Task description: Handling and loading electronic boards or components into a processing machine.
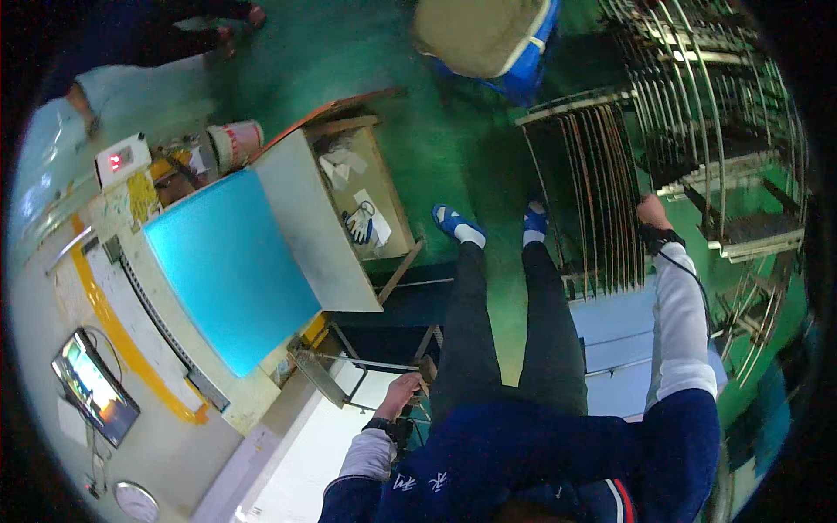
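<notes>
My right hand (649, 212) is closed at the right edge of a metal rack (602, 192) with many thin parallel bars, which stands beside my right leg. My left hand (401, 394) is low at my left side, its fingers curled beside a brown block (427, 370) on a metal-framed stand (349, 357). What those fingers hold, if anything, is too small to make out. A light-blue sheet (231, 270) lies on the worktable to my left.
More wire racks (697, 113) stand at the far right. Ahead is a blue container with a beige top (479, 35). A wooden bin (392, 187) holds a work glove (358, 225) and paper scraps. A lit screen (94, 383) lies at the left; another person (148, 39) is at the far left.
</notes>
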Available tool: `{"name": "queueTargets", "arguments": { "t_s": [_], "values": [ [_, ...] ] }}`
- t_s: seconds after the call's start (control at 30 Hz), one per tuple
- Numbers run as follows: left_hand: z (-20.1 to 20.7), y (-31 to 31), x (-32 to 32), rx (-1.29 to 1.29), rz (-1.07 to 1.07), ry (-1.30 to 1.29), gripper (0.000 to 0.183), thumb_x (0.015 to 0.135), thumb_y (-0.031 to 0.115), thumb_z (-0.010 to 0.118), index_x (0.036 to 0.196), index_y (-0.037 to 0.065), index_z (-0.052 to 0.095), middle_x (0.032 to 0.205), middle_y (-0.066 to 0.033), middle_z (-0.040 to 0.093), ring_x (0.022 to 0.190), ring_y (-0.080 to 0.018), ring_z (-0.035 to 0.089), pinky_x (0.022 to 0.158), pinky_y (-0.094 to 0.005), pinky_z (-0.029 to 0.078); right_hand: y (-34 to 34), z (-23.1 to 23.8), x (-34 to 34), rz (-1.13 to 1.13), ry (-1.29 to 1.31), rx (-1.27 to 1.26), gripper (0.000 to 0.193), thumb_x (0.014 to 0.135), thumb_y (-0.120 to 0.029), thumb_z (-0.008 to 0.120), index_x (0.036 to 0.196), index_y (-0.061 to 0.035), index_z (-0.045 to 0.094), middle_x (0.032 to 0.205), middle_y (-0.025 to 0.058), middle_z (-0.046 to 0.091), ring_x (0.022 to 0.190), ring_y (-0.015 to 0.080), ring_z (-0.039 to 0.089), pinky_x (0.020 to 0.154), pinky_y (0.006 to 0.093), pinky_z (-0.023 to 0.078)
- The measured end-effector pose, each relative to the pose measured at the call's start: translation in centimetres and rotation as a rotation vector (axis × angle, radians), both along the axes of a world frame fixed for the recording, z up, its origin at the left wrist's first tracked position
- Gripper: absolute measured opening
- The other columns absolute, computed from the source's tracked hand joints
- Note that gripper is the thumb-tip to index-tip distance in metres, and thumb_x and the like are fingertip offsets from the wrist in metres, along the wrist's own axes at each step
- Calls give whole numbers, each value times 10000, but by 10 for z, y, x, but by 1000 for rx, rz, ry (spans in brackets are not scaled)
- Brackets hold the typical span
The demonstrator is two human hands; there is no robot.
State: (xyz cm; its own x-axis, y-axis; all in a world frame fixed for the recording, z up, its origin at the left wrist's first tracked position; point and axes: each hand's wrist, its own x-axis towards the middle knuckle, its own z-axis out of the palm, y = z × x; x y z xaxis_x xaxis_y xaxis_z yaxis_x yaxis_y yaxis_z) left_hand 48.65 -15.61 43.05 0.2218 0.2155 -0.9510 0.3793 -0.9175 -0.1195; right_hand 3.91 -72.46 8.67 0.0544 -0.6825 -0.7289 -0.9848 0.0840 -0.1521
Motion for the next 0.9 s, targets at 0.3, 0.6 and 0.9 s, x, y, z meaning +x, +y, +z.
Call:
{"name": "queueTargets", "arguments": {
  "t_s": [0.3, 0.6, 0.9],
  "values": [
    [-4, -25, -11, 10, -8, -32, 559, 867, 397, 664, 1258, 18, 539, 1094, -66, 628, 991, -163, 581, 857, -313, 447, -3, -70, -70, 584, -132, -101, 191, 702, -181, 638, 831, -42, 660, 812, 197, 639, 745, 398, 604, 653, 464, 484],
    [-33, 64, -27, -232, -106, -247, 539, 796, 357, 719, 1195, 18, 591, 1020, -102, 671, 953, -161, 619, 853, -304, 472, 7, 85, -31, 263, 61, -145, 211, 783, -161, 586, 900, 14, 600, 870, 231, 630, 851, 418, 601, 744, 492, 478],
    [-28, 38, -47, -241, -311, -365, 547, 760, 446, 701, 1096, 19, 646, 968, -148, 691, 936, -264, 663, 819, -353, 506, 7, 425, 93, 544, -68, -411, 174, 750, -121, 573, 826, 36, 563, 770, 268, 580, 804, 441, 571, 683, 535, 433]
  ]
}}
